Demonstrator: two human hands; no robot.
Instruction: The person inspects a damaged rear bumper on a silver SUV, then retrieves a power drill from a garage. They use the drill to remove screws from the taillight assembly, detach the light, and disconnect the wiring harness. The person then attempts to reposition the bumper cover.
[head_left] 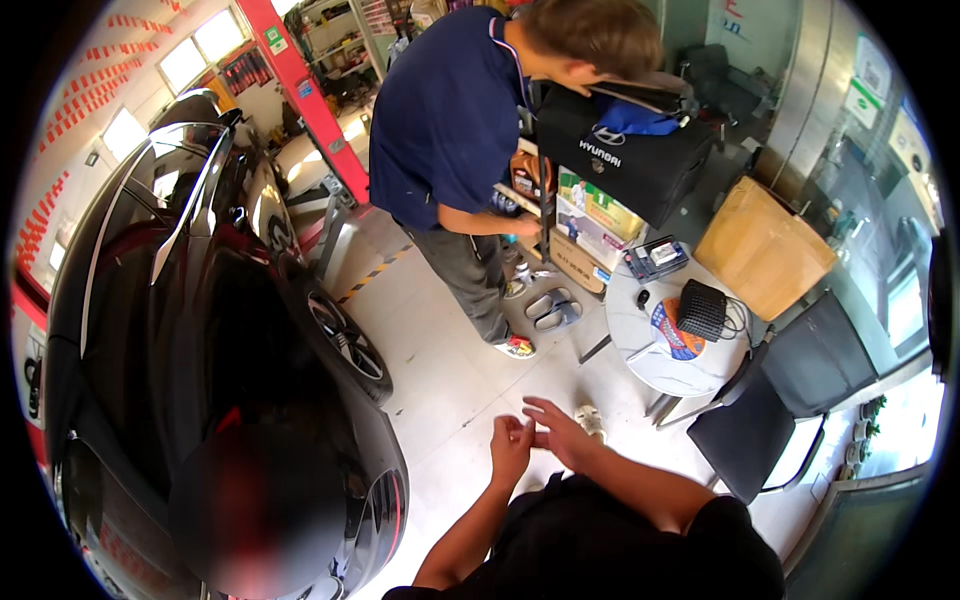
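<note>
My two hands meet in front of my body, above the pale floor. The fingers of my left hand (511, 450) are curled together close to the right hand's thumb. Whether anything small is pinched there I cannot make out. My right hand (566, 436) has its fingers stretched out and apart, pointing left, with nothing seen in it. Nearest on the right stands a round marble-patterned table (665, 380). On it lie a black woven bag (703, 311), a blue-and-orange round fan (672, 330), a small black object (642, 299) and a dark boxed device (657, 258).
A black car (270, 380) fills the left. Ahead, a person in a navy shirt (440, 120) bends at a shelf with boxes (600, 215) and a black case (640, 160). Slippers (553, 310) lie on the floor. A cardboard box (765, 250) and black chair (745, 440) stand right.
</note>
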